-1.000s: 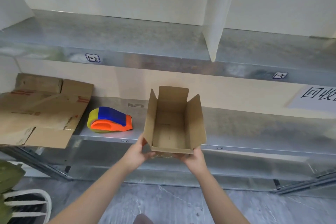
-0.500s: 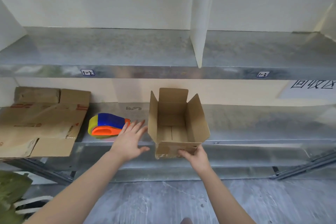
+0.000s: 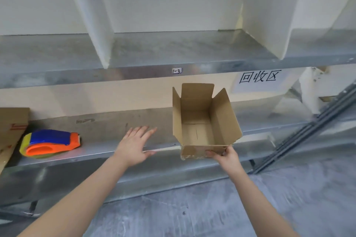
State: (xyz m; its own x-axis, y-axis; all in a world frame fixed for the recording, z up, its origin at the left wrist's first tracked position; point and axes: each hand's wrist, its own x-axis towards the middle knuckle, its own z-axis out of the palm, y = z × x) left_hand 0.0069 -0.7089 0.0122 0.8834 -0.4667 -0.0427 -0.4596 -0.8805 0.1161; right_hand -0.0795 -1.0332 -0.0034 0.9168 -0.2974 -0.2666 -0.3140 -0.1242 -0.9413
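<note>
Grips box [image 3: 204,121] with right hand [image 3: 228,158] only: fingers curled under the near bottom edge, thumb pressed on the front wall, clamped on the cardboard. Carries it upright, mouth up, 4 flaps standing, at the front lip of the lower shelf [image 3: 107,134], at 3 o'clock of the left hand [image 3: 134,146] and near it. Resting on the lip or hanging just clear of it: cannot tell. Shows nothing inside but a closed bottom with 1 seam down the middle; taped or not, cannot tell

Spreads left hand flat, fingers straight and apart, palm down, holding nothing, over the shelf front, fingertips aimed at 1 o'clock. Touching the metal or hovering: cannot tell

Leaves tape gun [image 3: 50,143] lying on the lower shelf at 9 o'clock of the left hand, well apart, untouched; flat cardboard [image 3: 11,127] beyond it at 9 o'clock, cut by the frame edge. Sign [image 3: 258,77] with 3 characters on the wall at 1 o'clock of the box; small label [image 3: 176,70] on the edge of the upper shelf [image 3: 192,50] at 12 o'clock

By the look of it, about halfway: done, box erected and bottom folded shut. Left to do, probably: set box down on the lower shelf, fetch tape gun, fill if needed, fold down 4 flaps, seal the top
</note>
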